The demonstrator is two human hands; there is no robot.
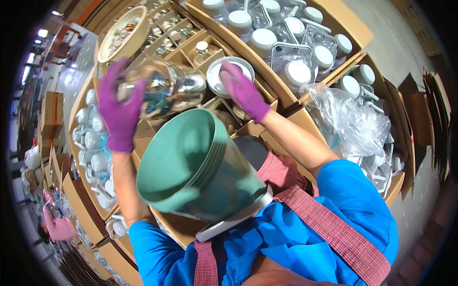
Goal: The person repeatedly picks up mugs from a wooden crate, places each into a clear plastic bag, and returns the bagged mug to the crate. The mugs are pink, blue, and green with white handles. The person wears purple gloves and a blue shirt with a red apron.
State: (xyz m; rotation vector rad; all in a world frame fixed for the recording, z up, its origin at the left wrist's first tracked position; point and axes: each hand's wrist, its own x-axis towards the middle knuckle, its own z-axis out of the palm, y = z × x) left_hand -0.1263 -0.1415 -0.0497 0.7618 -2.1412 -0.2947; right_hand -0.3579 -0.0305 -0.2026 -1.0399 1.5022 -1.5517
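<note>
Both hands wear purple gloves. My left hand (123, 103) is at the left with thumb and fingers apart, beside a motion-blurred clear glass jar (161, 89); whether it touches the jar cannot be told. My right hand (243, 87) lies with its fingers over a round white and grey lid-like disc (213, 77), above a divided cardboard box (186, 53). Whether the fingers grip the disc is unclear. Closer to my body a green plastic bucket (179, 157) stands tilted on a white surface (232, 218), its open mouth facing up and left.
Cardboard boxes of bagged white-topped items with handles stand at upper right (264, 39), right (365, 89) and left (94, 143). A cream basin (123, 34) of small parts sits at upper left. Crumpled clear plastic (350, 121) covers the right box. Another person (59, 223) is at far left.
</note>
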